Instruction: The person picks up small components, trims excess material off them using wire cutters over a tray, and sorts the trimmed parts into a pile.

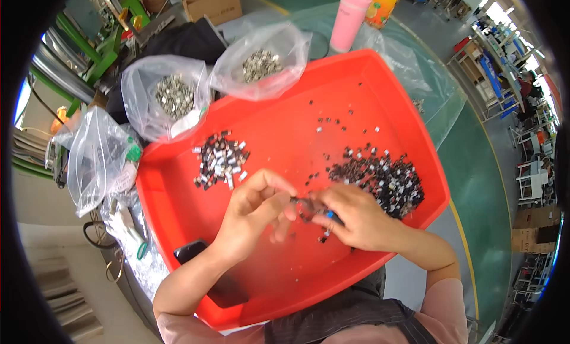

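Both my hands are over a large red plastic tray, close together near its middle. My left hand is closed in a pinch, with a small dark piece between thumb and forefinger. My right hand is wrapped round a small hand tool with a dark and blue handle. The tool's tip points at the pinched piece and is blurred, so its exact kind is unclear. A big heap of small black and silver parts lies right of my hands. A smaller pile of black and silver parts lies to the left.
Clear plastic bags of metal parts lean over the tray's far left rim. A black phone-like object sits at the near left corner. Beyond the far rim stand a pink tumbler and an orange package.
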Demonstrator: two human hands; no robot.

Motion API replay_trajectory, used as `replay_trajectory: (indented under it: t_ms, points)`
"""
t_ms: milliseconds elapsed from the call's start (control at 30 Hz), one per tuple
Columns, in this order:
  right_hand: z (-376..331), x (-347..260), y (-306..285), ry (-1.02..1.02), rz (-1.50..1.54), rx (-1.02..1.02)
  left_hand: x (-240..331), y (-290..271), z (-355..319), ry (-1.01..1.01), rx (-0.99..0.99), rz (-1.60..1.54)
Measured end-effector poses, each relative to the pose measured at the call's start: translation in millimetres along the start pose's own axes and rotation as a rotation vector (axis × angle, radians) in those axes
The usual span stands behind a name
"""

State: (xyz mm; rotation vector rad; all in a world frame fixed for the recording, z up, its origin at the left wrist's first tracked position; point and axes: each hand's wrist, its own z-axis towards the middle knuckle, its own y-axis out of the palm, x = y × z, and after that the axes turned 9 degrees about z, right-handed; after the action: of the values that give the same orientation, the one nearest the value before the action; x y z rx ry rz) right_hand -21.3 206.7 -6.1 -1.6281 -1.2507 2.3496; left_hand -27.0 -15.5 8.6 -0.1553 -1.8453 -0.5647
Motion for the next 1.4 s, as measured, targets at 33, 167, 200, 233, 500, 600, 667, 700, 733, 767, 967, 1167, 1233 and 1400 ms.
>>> replay_trajectory:
  t_ms: [33,167,200,233,500,600,667,700,733,767,967,1167,1233,1400]
  points:
    - [1,2,-1,-0.026,-0.045,0.026,0,2,1,0.011,0.007,0.053]
    - [-2,1,-3,-0.059,-0.119,0.117,3,5,-1,0.007,0.013,0.079]
    - [-1,1,-4,-0.049,-0.121,0.109,2,5,0,0.02,0.01,0.073]
    - [-1,1,-5,-0.04,-0.124,0.101,2,5,0,0.033,0.007,0.066]
    - [-3,4,-5,-0.081,-0.179,0.103,-3,5,-1,0.022,0.007,0.125]
    - [-4,3,-4,-0.098,-0.201,0.096,-4,5,1,-0.002,-0.012,0.095]
    - [-4,2,-6,-0.082,-0.21,0.085,-3,6,1,-0.025,-0.017,0.07]
    - [-5,3,-6,-0.08,-0.209,0.084,-3,6,1,-0.027,-0.017,0.068]
    - [-5,4,-5,-0.093,-0.218,0.091,-3,6,2,-0.039,-0.039,0.045]
    - [-5,4,-5,-0.106,-0.227,0.099,-2,6,2,-0.051,-0.062,0.023]
    - [-4,4,-5,-0.127,-0.236,0.108,6,8,4,-0.199,-0.026,-0.027]
    - [-7,4,-2,-0.129,-0.299,0.074,4,4,5,-0.161,-0.111,-0.033]
    - [-6,5,-2,-0.131,-0.298,0.08,5,6,5,-0.189,-0.095,-0.02]
    - [-5,5,-3,-0.13,-0.335,0.057,4,9,5,-0.193,-0.056,0.052]
